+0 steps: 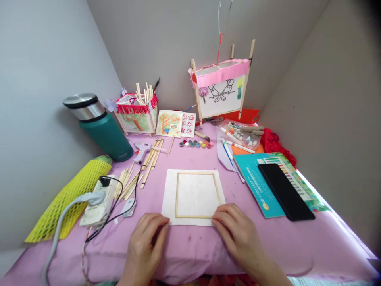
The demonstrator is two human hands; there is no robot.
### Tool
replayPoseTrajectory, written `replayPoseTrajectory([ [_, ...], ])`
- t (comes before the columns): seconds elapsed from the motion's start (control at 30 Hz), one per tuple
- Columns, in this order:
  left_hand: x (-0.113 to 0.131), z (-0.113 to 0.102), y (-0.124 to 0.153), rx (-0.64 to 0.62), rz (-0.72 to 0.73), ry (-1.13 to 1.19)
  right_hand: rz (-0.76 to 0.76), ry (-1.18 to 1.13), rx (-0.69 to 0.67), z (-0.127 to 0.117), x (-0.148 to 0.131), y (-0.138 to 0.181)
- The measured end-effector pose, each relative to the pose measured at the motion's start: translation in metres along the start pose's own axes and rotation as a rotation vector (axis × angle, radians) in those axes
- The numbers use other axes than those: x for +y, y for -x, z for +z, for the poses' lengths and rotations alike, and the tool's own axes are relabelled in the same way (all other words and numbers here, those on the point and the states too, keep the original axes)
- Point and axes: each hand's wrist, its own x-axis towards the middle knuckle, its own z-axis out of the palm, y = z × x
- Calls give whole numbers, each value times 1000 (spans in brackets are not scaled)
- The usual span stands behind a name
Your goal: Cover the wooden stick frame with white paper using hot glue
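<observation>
A sheet of white paper (169, 202) lies flat on the pink cloth-covered table (190, 254), just in front of me. A rectangular frame of thin wooden sticks (196, 173) sits on the paper. My left hand (145, 240) rests at the paper's near left corner, its fingertips on the edge. My right hand (235, 234) lies on the near right corner, touching the paper and the frame's corner. Neither hand visibly grips anything.
On the left are a hot glue gun (142, 151), loose wooden sticks (129, 184), a power strip (98, 200) and a green thermos (101, 129). Ahead stand paper lanterns (222, 88). On the right lie a teal book (256, 184) and a black phone (285, 190).
</observation>
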Motion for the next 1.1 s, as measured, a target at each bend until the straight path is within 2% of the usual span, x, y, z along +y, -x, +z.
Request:
replayPoseTrajectory([
  [0.17,4,5,-3,-28,-18,-71,-54,26,-79,11,-17,-25],
  [0.33,5,10,-4,-32,25,-126,-94,38,-156,22,-22,-33],
  [0.43,6,9,-4,-52,58,-129,-113,19,-129,26,-19,-32],
  [0.53,5,1,-14,-45,55,-104,-129,-26,-38,23,-14,-32],
  [0.6,4,-9,-30,-17,45,-133,-140,-46,31,19,-9,-32],
  [0.7,2,-25,-70,8,-11,-307,-156,-52,122,13,0,-29],
  [0.73,2,-30,-85,-10,-67,-416,-163,-51,151,11,2,-28],
  [0.8,0,-36,-119,-123,-253,-655,-184,-60,199,8,6,-25],
  [0.83,-1,-38,-135,-176,-349,-734,-192,-75,219,7,8,-24],
  [0.97,-23,-32,-188,-189,-536,-789,-185,-159,291,6,11,-20],
  [1.1,-58,-22,-213,-290,-730,-778,-192,-212,299,5,10,-19],
])
